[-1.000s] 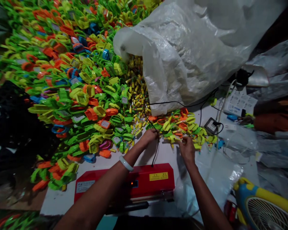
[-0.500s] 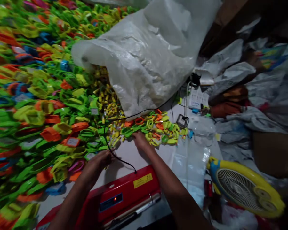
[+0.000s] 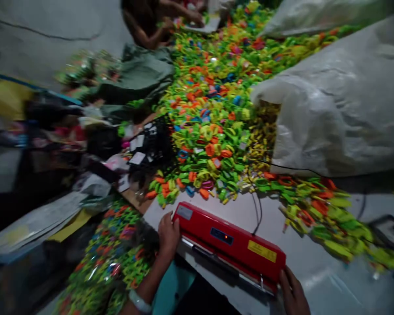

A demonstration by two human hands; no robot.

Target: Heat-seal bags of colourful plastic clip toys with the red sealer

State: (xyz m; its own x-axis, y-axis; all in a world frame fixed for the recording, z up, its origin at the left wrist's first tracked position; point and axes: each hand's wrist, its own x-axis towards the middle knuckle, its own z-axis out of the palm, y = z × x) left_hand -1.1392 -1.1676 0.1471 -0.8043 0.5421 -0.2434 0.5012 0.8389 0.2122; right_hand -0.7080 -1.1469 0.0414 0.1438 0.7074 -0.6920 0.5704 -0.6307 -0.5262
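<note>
A long red bag sealer (image 3: 230, 238) with a lit orange lamp and a yellow label lies at a slant on the white tabletop (image 3: 269, 205). My left hand (image 3: 169, 235) grips its left end, thumb near the top corner. At the opposite end my right hand (image 3: 293, 291) presses its fingers against the side of the casing. Just behind the sealer spreads a heap of green, yellow, orange and blue plastic watch-like pieces (image 3: 213, 148). More of these pieces (image 3: 325, 214) lie to the right, behind a black cord (image 3: 258, 214).
A large whitish plastic sack (image 3: 335, 100) spills small yellow pieces (image 3: 264, 135) at the right. Another person's arms (image 3: 157, 33) show at the far end of the heap. A black crate (image 3: 157, 144) stands left, and bagged pieces (image 3: 108, 249) sit below the table edge.
The view has swung left. Both hands have come back from the pieces behind the sealer and now hold its two ends. The sealer's left end now shows.
</note>
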